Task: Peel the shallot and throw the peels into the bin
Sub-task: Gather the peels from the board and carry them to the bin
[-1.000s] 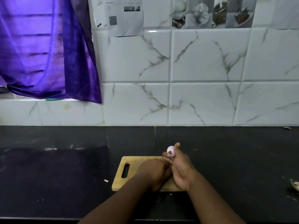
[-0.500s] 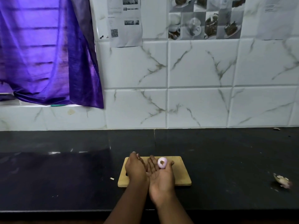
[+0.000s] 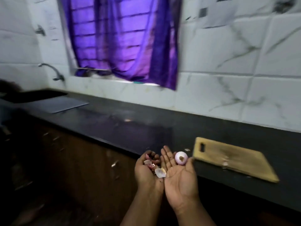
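Left hand (image 3: 149,168), fingers curled, cups the peels (image 3: 154,167); right hand (image 3: 178,174) lies palm-up, fingers open, peeled shallot (image 3: 181,158) resting on it, beside the wooden cutting board (image 3: 234,159) on the surface (image 3: 130,128)

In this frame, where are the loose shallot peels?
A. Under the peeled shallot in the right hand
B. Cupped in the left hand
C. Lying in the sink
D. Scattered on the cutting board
B: the peels sit in the cupped left hand, while the open right hand holds only the peeled shallot near its fingers, off the cutting board.
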`<action>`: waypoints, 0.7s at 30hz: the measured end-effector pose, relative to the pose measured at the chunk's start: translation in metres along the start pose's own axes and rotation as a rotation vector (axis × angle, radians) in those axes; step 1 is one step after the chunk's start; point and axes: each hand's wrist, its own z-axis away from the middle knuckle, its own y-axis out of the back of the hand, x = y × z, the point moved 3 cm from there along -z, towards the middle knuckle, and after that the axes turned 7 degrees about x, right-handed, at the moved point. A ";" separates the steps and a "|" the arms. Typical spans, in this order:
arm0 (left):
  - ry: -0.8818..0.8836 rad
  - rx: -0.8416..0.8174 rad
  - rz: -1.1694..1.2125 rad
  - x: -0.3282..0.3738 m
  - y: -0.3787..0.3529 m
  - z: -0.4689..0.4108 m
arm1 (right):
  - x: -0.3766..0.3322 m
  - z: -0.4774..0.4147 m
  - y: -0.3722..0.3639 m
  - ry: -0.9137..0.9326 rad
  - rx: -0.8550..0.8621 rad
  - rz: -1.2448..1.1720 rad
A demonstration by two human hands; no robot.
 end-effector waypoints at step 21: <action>-0.280 0.676 0.301 0.236 0.384 -0.075 | 0.423 -0.003 0.126 -0.802 0.358 0.676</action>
